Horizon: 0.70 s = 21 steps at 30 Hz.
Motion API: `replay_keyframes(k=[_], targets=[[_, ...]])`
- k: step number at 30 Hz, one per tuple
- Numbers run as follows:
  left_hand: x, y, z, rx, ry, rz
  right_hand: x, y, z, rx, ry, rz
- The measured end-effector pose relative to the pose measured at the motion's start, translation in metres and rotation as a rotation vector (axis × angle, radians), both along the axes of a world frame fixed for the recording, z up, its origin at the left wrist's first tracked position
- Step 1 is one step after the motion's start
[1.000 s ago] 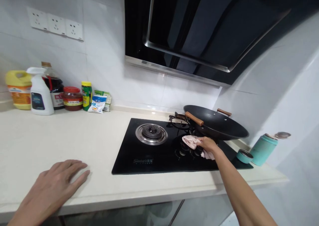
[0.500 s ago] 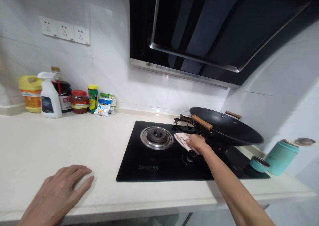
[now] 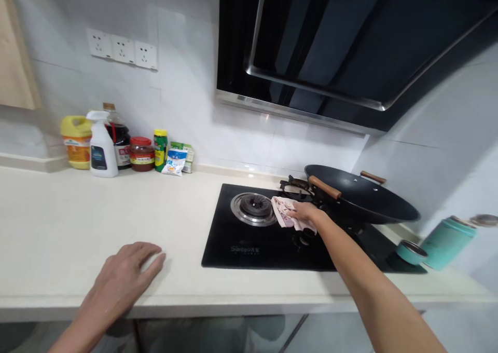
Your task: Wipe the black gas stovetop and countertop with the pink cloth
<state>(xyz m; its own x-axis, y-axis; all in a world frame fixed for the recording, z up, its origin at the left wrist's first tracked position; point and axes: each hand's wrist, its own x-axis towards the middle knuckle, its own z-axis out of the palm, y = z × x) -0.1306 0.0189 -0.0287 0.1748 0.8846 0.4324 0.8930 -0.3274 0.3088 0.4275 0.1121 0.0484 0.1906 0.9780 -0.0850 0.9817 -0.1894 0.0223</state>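
Observation:
My right hand [image 3: 304,214] is closed on a pale pink cloth [image 3: 283,211], pressed to the black glass gas hob [image 3: 229,257]. The cloth lies at the right edge of the left burner [image 3: 255,207], whose metal ring is bare. Just below the hand is a black control knob [image 3: 307,235], partly covered by the cloth. On the cream countertop [image 3: 58,228], left of the hob, my left hand [image 3: 126,270] rests palm down with thumb apart, holding nothing.
A black wok [image 3: 361,197] with wooden handles covers the hob's right side; a loose pan support [image 3: 295,186] sits behind. Rightward stand a teal flask [image 3: 449,241] and cup [image 3: 411,253]. A spray bottle [image 3: 103,148] and several condiments line the wall. A range hood [image 3: 311,46] hangs above.
My right hand has shifted the cloth slightly left toward the left burner, and the cloth is spread wider. The view has turned a little left; my left hand stays on the countertop.

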Motion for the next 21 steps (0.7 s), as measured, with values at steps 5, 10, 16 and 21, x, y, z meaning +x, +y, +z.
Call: replay_keyframes(k=[5,10,16,21], targets=[[0.004,-0.002,0.004,-0.013,0.037,0.005,0.028,-0.061,0.007,-0.013,0.042,-0.015],[0.009,-0.007,0.007,-0.005,0.074,0.000,0.047,-0.109,0.009,-0.041,0.139,0.045],[0.011,-0.010,0.006,0.031,0.101,0.006,0.059,-0.115,0.002,-0.033,0.211,0.172],[0.011,-0.009,0.003,0.029,0.097,0.021,0.053,-0.089,-0.003,-0.053,0.094,0.164]])
